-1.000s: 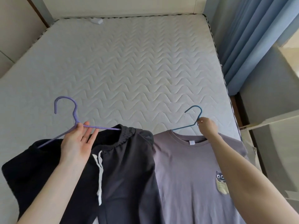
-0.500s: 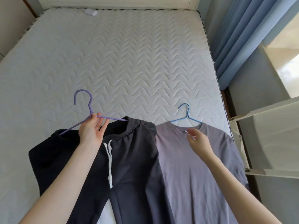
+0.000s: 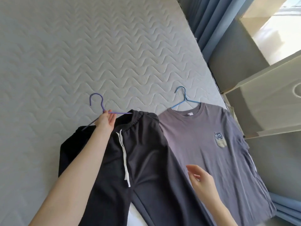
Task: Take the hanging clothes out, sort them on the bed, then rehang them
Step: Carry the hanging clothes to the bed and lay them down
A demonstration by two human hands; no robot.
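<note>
Bed (image 3: 81,46) with trousers (image 3: 146,152) beside T-shirt (image 3: 203,144)

Right grip (image 3: 202,181), fingers loose and holding nothing, hovers where they meet. Beyond, left grip (image 3: 105,121) holds purple hanger (image 3: 97,101) at its neck, trousers hanging from its bar; blue hanger (image 3: 182,98) sits in T-shirt collar

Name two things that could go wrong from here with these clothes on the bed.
1. The dark trousers bunch toward one end of the purple hanger that the left hand grips; lifting could slide them off.
2. The purple T-shirt lies along the mattress edge, possibly overhanging; a tug by the right hand might drop it.
</note>
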